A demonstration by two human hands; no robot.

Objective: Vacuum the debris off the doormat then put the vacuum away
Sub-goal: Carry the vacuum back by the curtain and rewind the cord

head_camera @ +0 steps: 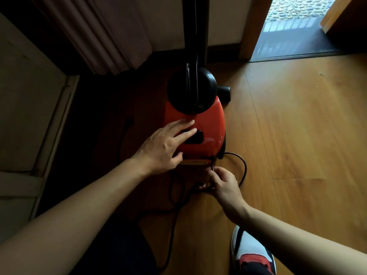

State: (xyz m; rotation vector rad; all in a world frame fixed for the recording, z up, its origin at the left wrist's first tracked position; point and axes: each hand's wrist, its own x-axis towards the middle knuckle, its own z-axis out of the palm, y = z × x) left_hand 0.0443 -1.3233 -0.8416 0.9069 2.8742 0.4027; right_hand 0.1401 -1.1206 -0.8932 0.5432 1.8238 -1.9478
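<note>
Floor (297,126): wood planks, lit on the right and in shadow on the left.

Curtain (95,32): pleated, hangs at upper left, with its hem near the floor.

Panel (23,116): pale, framed, along the left edge.

Doorway (288,42): open at upper right, with a dark threshold and pebbled ground beyond.

Vacuum (210,124): red canister body standing on the floor at centre, below the curtain's right end and well inside the doorway. A black dome (191,90) sits on its far end, and there is a dark handle recess on top.

Cord (243,165): black, leaves the vacuum's near end, loops to the right and trails across the floor towards the camera.

Shoe (250,253): white, black and red, on the floor at lower right.

Left hand (162,147): lies flat on top of the vacuum with fingers straight and spread, fingertips at the handle recess, gripping nothing.

Right hand (222,183): just behind the vacuum's near end, fingers curled, pinching the cord.
</note>
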